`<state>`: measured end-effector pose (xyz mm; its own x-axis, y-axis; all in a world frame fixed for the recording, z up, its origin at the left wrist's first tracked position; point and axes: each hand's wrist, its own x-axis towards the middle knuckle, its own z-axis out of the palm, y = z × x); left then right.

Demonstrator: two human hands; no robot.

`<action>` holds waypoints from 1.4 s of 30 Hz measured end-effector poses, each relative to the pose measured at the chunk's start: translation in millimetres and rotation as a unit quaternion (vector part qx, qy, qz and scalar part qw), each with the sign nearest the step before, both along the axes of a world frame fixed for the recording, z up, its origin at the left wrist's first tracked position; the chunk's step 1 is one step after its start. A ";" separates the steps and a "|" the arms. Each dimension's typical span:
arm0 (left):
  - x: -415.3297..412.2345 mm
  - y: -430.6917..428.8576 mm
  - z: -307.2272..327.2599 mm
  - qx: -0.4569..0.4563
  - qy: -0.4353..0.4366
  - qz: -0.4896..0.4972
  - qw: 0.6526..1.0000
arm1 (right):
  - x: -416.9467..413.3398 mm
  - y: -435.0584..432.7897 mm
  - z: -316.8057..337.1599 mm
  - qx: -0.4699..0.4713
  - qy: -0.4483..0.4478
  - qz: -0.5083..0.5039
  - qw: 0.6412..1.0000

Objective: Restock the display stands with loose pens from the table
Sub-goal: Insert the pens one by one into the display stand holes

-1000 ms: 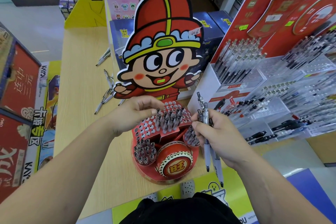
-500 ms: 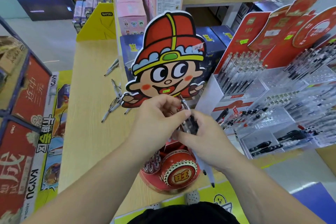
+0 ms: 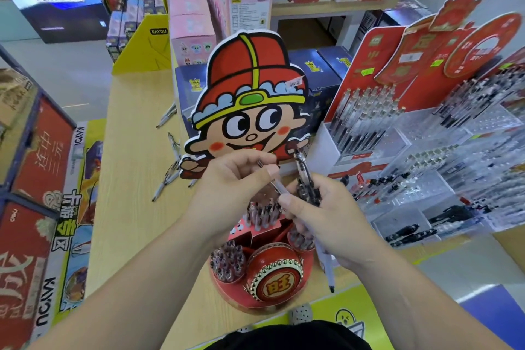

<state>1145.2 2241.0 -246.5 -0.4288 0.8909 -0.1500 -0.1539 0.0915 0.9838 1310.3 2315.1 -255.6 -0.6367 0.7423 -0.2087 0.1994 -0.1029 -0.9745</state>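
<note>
A red round display stand (image 3: 264,285) with a cartoon-boy cutout (image 3: 250,111) stands on the wooden table (image 3: 133,185); its holes hold several pens. Above the stand, my left hand (image 3: 233,187) pinches a single clear pen (image 3: 274,183) between thumb and fingers. My right hand (image 3: 326,216) grips a bundle of pens (image 3: 305,182) upright, their tips poking out below the palm. The two hands almost touch. Several loose pens (image 3: 170,173) lie on the table to the left of the cutout.
A tiered clear pen rack (image 3: 443,167) with red header cards fills the right side. Dark blue boxes (image 3: 318,71) stand behind the cutout, pink boxes (image 3: 193,25) further back. Red and yellow cartons (image 3: 37,196) line the table's left edge.
My left hand left the stand's holes, rose to the bundle in my right hand and now pinches one pen drawn out of it. The view tilted upward.
</note>
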 end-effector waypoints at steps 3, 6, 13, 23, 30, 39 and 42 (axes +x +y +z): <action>-4.1 0.9 2.9 0.025 -0.026 -0.043 0.998 | 2.2 5.1 -0.5 -0.035 0.017 -0.002 0.999; -13.1 1.7 9.3 0.041 -0.036 -0.042 0.998 | 2.4 8.3 -1.0 -0.009 0.012 0.000 1.000; -44.5 -3.9 32.1 0.053 0.207 0.082 0.973 | 15.1 32.2 -13.8 -0.010 -0.003 -0.131 0.991; -31.9 8.9 -24.6 -0.088 0.399 0.016 0.913 | 19.4 36.0 -19.4 -0.022 0.007 -0.134 0.991; -40.5 14.9 -28.5 -0.125 0.417 -0.016 0.900 | 27.6 38.2 -25.6 -0.031 0.023 -0.137 0.990; -38.1 13.3 -34.3 -0.164 0.430 -0.045 0.886 | 30.0 38.6 -27.9 -0.035 0.014 -0.130 0.991; -33.7 12.5 -37.2 -0.170 0.420 -0.057 0.890 | 29.3 38.1 -27.4 -0.036 0.015 -0.122 0.992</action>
<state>1111.5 2253.5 -283.7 -0.4269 0.8999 -0.0890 0.6514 0.3743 0.6600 1339.6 2353.2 -283.0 -0.4462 0.8591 -0.2506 0.1306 -0.2145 -0.9679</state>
